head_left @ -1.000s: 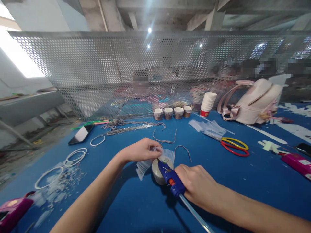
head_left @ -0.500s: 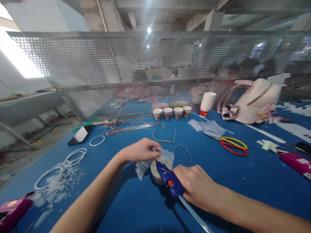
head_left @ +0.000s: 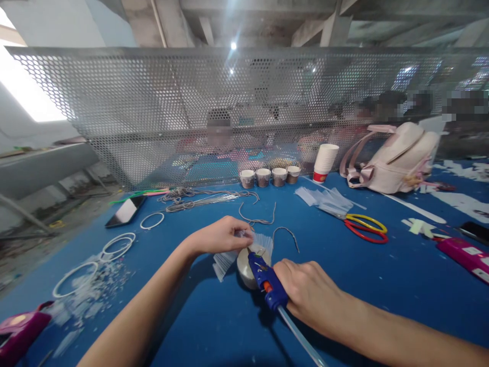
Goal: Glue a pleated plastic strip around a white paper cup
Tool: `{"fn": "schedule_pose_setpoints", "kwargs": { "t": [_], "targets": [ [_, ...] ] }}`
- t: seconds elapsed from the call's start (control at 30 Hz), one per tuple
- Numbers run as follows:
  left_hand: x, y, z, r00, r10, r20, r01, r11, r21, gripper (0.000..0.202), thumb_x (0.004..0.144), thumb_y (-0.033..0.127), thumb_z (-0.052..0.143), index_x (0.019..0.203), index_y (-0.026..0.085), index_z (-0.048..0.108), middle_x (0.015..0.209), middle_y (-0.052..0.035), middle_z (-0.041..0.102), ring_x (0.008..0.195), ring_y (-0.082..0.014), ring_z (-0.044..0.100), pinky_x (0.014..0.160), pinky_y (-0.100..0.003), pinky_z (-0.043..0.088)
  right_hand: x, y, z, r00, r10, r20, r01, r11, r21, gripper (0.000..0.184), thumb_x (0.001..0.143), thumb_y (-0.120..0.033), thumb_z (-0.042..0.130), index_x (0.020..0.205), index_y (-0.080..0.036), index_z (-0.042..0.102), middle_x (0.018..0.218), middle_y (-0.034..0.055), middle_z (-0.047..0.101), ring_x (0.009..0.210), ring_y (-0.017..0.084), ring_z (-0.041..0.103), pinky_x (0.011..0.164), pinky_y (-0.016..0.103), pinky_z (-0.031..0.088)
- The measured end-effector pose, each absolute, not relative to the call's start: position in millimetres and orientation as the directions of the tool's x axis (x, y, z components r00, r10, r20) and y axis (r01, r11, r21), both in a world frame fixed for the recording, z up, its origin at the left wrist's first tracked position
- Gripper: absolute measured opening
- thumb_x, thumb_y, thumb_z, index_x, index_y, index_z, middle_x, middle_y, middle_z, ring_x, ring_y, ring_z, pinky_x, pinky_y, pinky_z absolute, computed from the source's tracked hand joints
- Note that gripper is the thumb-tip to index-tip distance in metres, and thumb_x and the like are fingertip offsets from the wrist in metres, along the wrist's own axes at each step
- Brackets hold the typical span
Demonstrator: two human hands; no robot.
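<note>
My right hand (head_left: 305, 283) is wrapped around a blue hot glue gun (head_left: 263, 272), from whose back a long clear glue stick (head_left: 301, 336) runs toward me. The gun's tip points at the rim of a small pale round cup (head_left: 245, 269) on the table. Beyond the cup, my left hand (head_left: 225, 234) has its fingers closed on a pleated translucent strip (head_left: 224, 262), which fans out on both sides of the cup. The fingertips and the glue gun's tip nearly meet, so the exact contact is hidden. Loose grey cord (head_left: 293, 238) lies just beyond.
Small cups (head_left: 263, 177) and a paper cup stack (head_left: 326, 163) stand before a perforated metal screen (head_left: 153, 112). Scissors (head_left: 367, 229) and a backpack (head_left: 397, 163) are right. White rings (head_left: 118, 246), plastic scraps (head_left: 89, 293) and a phone (head_left: 125, 211) lie left. People sit behind the screen.
The glue gun's tip has shifted slightly up and away from me, closer to my left fingertips. My left hand keeps its hold on the pleated strip.
</note>
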State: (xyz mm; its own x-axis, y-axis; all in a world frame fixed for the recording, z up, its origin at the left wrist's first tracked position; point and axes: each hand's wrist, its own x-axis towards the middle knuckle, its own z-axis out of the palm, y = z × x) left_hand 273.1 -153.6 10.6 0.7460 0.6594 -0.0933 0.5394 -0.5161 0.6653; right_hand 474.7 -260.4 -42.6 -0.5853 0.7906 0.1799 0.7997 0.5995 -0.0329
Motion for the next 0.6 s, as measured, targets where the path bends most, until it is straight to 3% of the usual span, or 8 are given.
{"fn": "schedule_pose_setpoints", "kwargs": {
  "t": [0.07,0.2,0.3,0.6],
  "targets": [
    [272.2,-153.2,10.4,0.74,0.662,-0.12,0.545,-0.485,0.684,0.016,0.076,0.025,0.053,0.072,0.013,0.062,0.066,0.002,0.056,0.063,-0.0107,0.049,0.059,-0.02,0.038,477.9,-259.9,-42.9,-0.567,0.805,0.177,0.801,0.588,-0.113,0.017,0.07,-0.002,0.046,0.079,-0.016,0.051,0.071,0.0037,0.061,0.052,0.014,0.053,0.048,0.028,0.019],
    [271.0,-152.6,10.9,0.733,0.658,-0.172,0.538,-0.405,0.739,0.016,0.076,0.027,0.053,0.076,0.015,0.062,0.07,0.0007,0.06,0.067,-0.0128,0.055,0.063,-0.022,0.042,490.5,-258.2,-44.1,-0.505,0.834,0.221,0.728,0.55,-0.41,0.009,0.076,-0.01,0.05,0.079,-0.018,0.051,0.071,0.0007,0.061,0.057,0.013,0.054,0.052,0.025,0.028],
    [270.8,-152.2,11.5,0.733,0.65,-0.201,0.529,-0.358,0.77,0.014,0.075,0.027,0.056,0.078,0.015,0.063,0.074,-0.0004,0.062,0.07,-0.0139,0.058,0.066,-0.023,0.045,498.1,-259.3,-39.2,-0.457,0.854,0.248,0.648,0.511,-0.565,0.004,0.077,-0.014,0.051,0.078,-0.018,0.052,0.068,-0.0001,0.059,0.058,0.012,0.052,0.054,0.023,0.033],
    [268.6,-149.2,7.6,0.725,0.657,-0.206,0.517,-0.321,0.794,0.014,0.073,0.025,0.058,0.08,0.015,0.064,0.074,0.0004,0.06,0.069,-0.0126,0.056,0.065,-0.023,0.044,493.1,-264.0,-24.3,-0.448,0.865,0.223,0.565,0.468,-0.68,0.008,0.077,-0.017,0.051,0.071,-0.019,0.048,0.059,-0.004,0.048,0.052,0.009,0.039,0.05,0.022,0.031]
  ]
}}
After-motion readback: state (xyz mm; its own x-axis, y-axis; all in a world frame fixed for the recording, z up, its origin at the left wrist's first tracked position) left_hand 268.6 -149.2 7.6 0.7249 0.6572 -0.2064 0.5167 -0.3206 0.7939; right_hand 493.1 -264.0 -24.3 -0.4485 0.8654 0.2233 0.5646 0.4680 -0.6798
